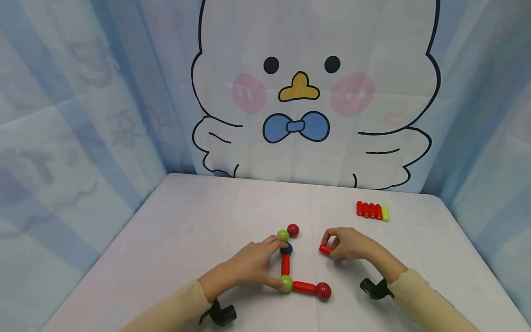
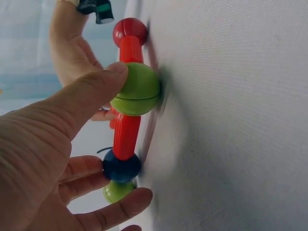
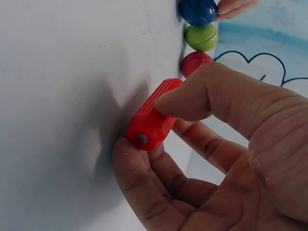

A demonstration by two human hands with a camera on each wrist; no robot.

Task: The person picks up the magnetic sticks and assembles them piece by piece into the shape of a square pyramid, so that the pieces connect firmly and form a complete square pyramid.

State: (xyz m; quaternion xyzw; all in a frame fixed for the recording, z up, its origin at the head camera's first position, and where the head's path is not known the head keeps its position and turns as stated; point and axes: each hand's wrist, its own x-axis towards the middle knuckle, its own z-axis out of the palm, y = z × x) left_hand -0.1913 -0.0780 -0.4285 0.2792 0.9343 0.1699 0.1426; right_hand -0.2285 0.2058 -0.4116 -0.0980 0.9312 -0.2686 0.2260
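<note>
In the head view my right hand (image 1: 346,243) pinches a red magnetic rod (image 1: 326,249) between thumb and fingers, a little above the table. A metal dot shows in the end of this rod (image 3: 153,115) in the right wrist view. My left hand (image 1: 255,265) spans an L-shaped ball-and-rod structure. Its thumb rests on the green corner ball (image 2: 137,89), and its fingertips touch the blue ball (image 2: 121,166). One red rod (image 1: 285,264) joins those two balls; another red rod (image 1: 304,287) runs from the corner to a red ball (image 1: 323,291).
Beyond the blue ball sit a second green ball (image 1: 283,235) and another red ball (image 1: 293,230). At the back right, several red rods (image 1: 369,210) lie in a row beside a yellow-green rod (image 1: 385,213). Printed curtains (image 1: 83,138) enclose the table (image 1: 207,207).
</note>
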